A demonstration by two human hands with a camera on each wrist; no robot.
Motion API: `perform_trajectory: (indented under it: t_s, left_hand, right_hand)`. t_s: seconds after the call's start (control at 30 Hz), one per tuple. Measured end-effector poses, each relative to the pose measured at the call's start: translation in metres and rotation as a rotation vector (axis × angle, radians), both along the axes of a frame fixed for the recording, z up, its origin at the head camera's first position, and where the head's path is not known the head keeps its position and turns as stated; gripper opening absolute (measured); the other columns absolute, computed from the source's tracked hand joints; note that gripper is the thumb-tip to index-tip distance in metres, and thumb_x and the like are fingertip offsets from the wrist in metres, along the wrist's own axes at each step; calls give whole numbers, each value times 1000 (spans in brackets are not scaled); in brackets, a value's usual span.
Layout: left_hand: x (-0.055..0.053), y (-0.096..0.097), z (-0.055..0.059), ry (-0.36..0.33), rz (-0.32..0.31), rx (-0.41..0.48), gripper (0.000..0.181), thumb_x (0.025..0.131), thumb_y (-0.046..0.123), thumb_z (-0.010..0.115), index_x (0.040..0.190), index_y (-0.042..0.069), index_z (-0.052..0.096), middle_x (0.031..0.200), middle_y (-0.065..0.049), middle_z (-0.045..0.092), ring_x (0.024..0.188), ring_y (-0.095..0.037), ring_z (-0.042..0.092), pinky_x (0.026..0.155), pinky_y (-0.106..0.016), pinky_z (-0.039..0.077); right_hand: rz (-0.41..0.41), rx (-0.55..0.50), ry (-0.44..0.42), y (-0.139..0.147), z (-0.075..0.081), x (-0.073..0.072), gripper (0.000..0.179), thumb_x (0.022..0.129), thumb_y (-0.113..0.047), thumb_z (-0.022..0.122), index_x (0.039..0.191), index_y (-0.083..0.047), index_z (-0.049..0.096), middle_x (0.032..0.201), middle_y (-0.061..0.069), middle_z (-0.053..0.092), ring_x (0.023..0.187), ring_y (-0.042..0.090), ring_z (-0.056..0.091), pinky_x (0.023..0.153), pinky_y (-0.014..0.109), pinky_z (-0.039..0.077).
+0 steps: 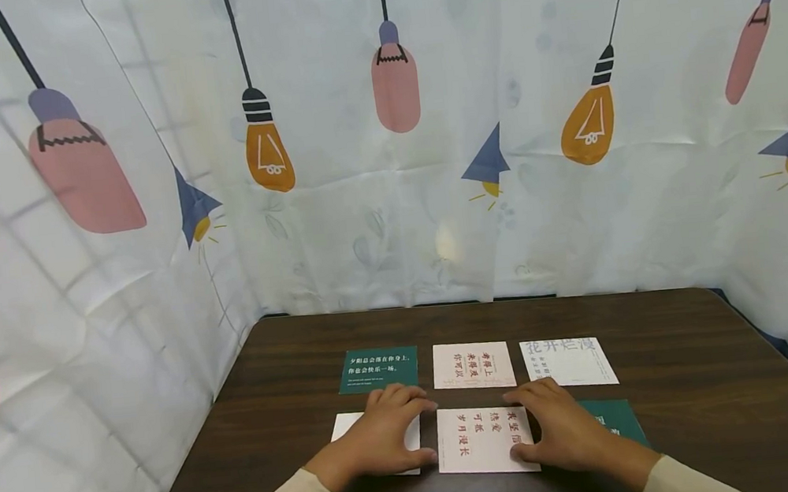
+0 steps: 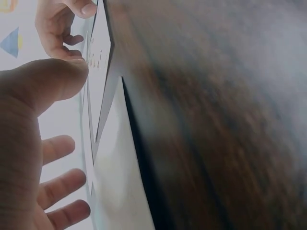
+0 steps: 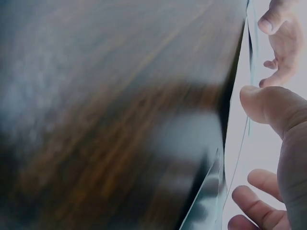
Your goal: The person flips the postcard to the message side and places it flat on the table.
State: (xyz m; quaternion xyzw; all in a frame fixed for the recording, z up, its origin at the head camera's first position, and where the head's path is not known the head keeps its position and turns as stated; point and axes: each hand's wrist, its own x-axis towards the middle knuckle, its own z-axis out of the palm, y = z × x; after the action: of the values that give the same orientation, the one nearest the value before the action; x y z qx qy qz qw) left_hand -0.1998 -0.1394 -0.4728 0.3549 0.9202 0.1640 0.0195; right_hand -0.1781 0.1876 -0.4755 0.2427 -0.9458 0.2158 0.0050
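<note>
Two rows of printed cards lie on the dark wooden table. In the head view my left hand (image 1: 384, 437) hovers over a white card (image 1: 344, 423) at the front left, partly hiding it. A pink card with red writing (image 1: 484, 459) lies in the front middle, between both hands. My right hand (image 1: 561, 429) covers part of its right edge, the thumb over the printed characters. Behind that hand a green card (image 1: 622, 419) at the front right is half hidden. In both wrist views thumb and fingers are spread apart, with nothing gripped between them.
The back row holds a green card (image 1: 381, 379), a pink card (image 1: 474, 379) and a white card (image 1: 577, 371). White curtains (image 1: 378, 224) printed with lamps surround the wooden table (image 1: 284, 367) at the back and both sides.
</note>
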Motion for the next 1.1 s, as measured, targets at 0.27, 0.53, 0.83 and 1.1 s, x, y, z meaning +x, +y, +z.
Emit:
perform_trajectory:
  t_s: [0.27,0.53,0.83,1.1]
  left_hand:
    - [0,7,1,-24,30,-24,66,86,56,75,141,22,61,144,-1,52,131,-22,41,101,-55,30]
    - [1,12,0,-6,28,-43,68,86,57,75,142,22,60,144,-1,51,130,-23,40,100,-55,30]
    - [1,15,0,-27,39,-77,72,85,60,73,145,23,58,148,-3,47,133,-25,38,101,-56,28]
    - [1,18,2,-49,54,-87,75,83,60,75,144,20,59,149,-5,45,134,-25,35,101,-56,27]
  right_hand:
    - [-16,13,28,7,-1,0,73,74,-49,89,132,-11,65,131,2,59,125,27,48,103,55,41]
    - [-14,37,-2,14,0,0,78,75,-53,87,135,-8,64,133,3,57,127,29,47,104,59,39]
    - [-9,47,-27,16,0,0,80,74,-55,86,134,-6,65,132,5,57,127,31,47,104,60,39]
    - [-11,39,-14,17,-5,-1,76,72,-57,87,128,-11,66,132,3,57,126,30,47,103,60,38]
